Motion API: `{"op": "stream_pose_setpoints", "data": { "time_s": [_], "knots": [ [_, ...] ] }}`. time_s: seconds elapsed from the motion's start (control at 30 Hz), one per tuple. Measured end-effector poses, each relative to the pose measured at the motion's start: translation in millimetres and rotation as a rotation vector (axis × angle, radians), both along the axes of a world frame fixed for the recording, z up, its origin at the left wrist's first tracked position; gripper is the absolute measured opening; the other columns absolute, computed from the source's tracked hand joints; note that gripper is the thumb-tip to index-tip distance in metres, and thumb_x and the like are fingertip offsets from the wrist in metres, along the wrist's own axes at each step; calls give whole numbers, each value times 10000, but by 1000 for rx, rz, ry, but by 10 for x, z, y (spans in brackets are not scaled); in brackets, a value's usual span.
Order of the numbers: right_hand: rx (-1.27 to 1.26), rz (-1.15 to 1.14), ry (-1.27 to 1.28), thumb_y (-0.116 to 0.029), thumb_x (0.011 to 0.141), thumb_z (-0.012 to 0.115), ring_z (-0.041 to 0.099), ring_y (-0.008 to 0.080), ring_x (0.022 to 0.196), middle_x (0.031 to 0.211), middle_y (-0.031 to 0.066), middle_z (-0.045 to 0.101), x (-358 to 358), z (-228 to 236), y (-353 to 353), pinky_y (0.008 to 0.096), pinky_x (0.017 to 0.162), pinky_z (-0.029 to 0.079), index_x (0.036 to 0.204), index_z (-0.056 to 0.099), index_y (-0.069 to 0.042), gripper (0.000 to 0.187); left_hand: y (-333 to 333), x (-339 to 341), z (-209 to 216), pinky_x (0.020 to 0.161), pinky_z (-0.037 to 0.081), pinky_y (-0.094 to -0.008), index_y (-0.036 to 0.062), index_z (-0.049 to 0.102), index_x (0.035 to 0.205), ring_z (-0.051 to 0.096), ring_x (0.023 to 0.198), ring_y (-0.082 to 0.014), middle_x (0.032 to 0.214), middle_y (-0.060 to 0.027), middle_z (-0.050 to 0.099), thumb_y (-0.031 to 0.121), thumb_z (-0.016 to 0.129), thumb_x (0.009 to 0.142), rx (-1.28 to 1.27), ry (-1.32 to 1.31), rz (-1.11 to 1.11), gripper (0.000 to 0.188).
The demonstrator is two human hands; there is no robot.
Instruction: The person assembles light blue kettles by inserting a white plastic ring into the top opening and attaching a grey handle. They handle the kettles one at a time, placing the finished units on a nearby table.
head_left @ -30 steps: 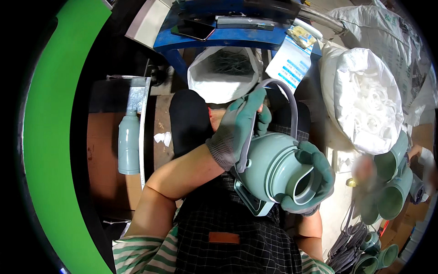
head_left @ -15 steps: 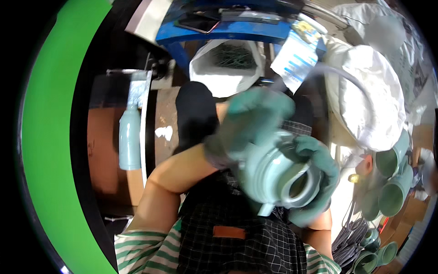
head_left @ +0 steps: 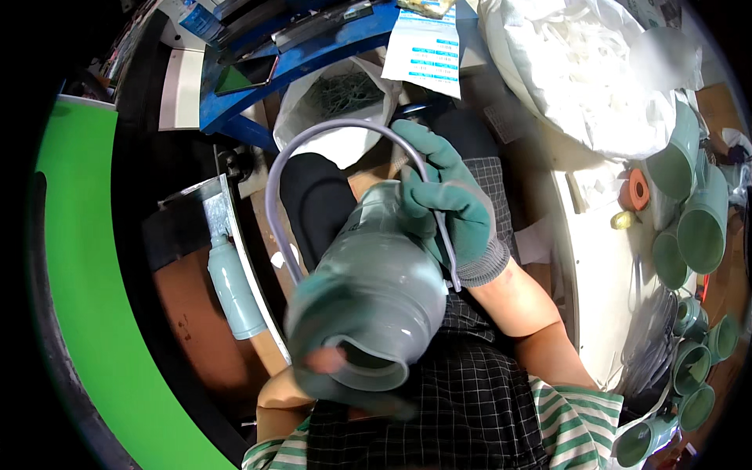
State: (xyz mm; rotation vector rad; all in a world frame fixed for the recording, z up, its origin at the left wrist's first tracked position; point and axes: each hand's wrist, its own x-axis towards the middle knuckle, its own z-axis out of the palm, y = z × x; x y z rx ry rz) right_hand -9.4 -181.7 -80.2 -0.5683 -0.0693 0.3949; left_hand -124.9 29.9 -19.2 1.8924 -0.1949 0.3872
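Observation:
A pale green plastic vessel (head_left: pixel 384 274) lies tilted over my lap, its open mouth toward me. My right hand (head_left: pixel 458 207), in a green and grey glove, is at the vessel's far right side. Its fingers close around a thin purple-grey strip (head_left: pixel 272 196), which arches over the vessel and out to the left. At the vessel's near left side is my left hand (head_left: pixel 321 301), gloved too and smeared by motion. It lies against the vessel near the mouth, and its finger positions do not show clearly.
A white bag (head_left: pixel 333 149) of green scraps stands under the blue bench (head_left: pixel 313 59), which carries a phone (head_left: pixel 247 76). On the right are a large white sack (head_left: pixel 595 133), an orange roll (head_left: pixel 634 189) and several green cylinders (head_left: pixel 701 227). A bottle-shaped green piece (head_left: pixel 235 290) lies left.
The vessel has moved left and turned, its mouth now toward me. My left hand has come down to its near side, while my right hand has moved up to the far side. The view has shifted.

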Motion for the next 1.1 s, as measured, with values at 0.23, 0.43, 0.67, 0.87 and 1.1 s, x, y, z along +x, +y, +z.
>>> {"op": "stream_pose_setpoints", "data": {
  "time_s": [0.23,0.43,0.67,0.87,1.1],
  "knots": [
    [-262,-133,-146,-93,991,547,527,119,720,898,47,574,32,339,36,261,665,480,1376,548,-24,391,144,14,-125,1063,490,-583,277,494,1426,635,1191,-347,1190,-68,655,417,886,786,396,-157,-480,763],
    [-649,-424,-978,-328,764,912,713,280,988,1137,137,690,-138,609,-86,383,847,577,1347,604,8,741,240,147,-166,1126,415,-586,191,390,1491,525,1301,-372,1335,-128,531,440,747,871,476,-223,-388,758],
    [-685,-252,-84,-304,992,713,538,192,1311,1424,149,565,-217,-291,-934,358,1123,448,1548,395,20,718,337,682,348,1200,327,-588,91,269,1567,397,1430,-401,1504,-199,387,468,585,970,216,-668,132,773],
    [-130,-679,-163,-377,1108,474,551,312,1379,1509,207,535,-608,619,-1603,466,1175,454,1545,410,21,595,-42,1076,581,1263,252,-590,5,165,1632,287,1540,-426,1648,-259,263,491,447,1055,131,-818,53,805],
    [71,-1194,-534,-380,1067,558,597,339,1278,1458,182,554,1069,1238,-3645,471,1069,515,1505,457,-23,574,-402,991,119,1265,290,-504,-27,236,1626,374,1522,-392,1643,-253,346,419,361,1092,104,-407,-191,706]
  ]
}}
